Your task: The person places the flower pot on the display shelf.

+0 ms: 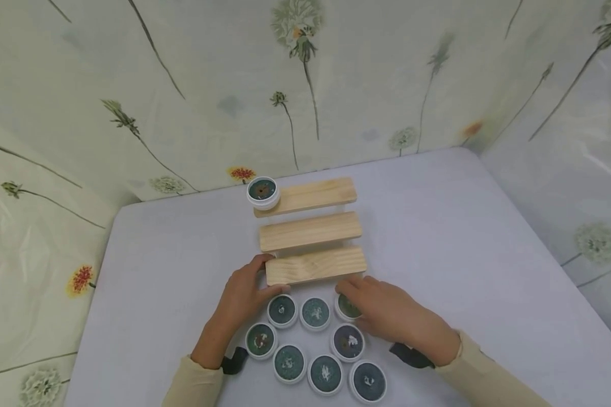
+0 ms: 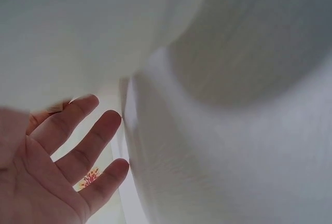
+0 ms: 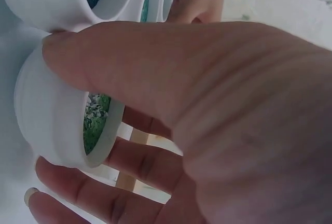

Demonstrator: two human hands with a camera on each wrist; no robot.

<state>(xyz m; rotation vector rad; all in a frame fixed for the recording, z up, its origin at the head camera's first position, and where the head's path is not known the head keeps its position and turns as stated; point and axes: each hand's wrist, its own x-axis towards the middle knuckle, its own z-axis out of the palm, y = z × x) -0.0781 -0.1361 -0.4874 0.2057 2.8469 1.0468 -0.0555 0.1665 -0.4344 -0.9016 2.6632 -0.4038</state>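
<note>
A small round white tub (image 1: 347,308) with green, white-flecked contents is held by my right hand (image 1: 399,311). In the right wrist view this tub (image 3: 54,117) sits between the thumb and the fingers, low against the white surface. My left hand (image 1: 241,293) is at the left end of the front wooden board (image 1: 315,267) of a three-step stand. Its thumb lies along the board's front edge and a fingertip is behind it; whether it presses is unclear. In the left wrist view the fingers (image 2: 85,149) of that hand are spread and nearly straight.
Several similar white tubs (image 1: 326,374) stand in loose rows before the stand. Another tub (image 1: 263,192) sits on the left end of the back board (image 1: 315,195). The middle board (image 1: 310,230) lies between. A dandelion-patterned cloth (image 1: 224,73) hangs behind the white table (image 1: 438,226).
</note>
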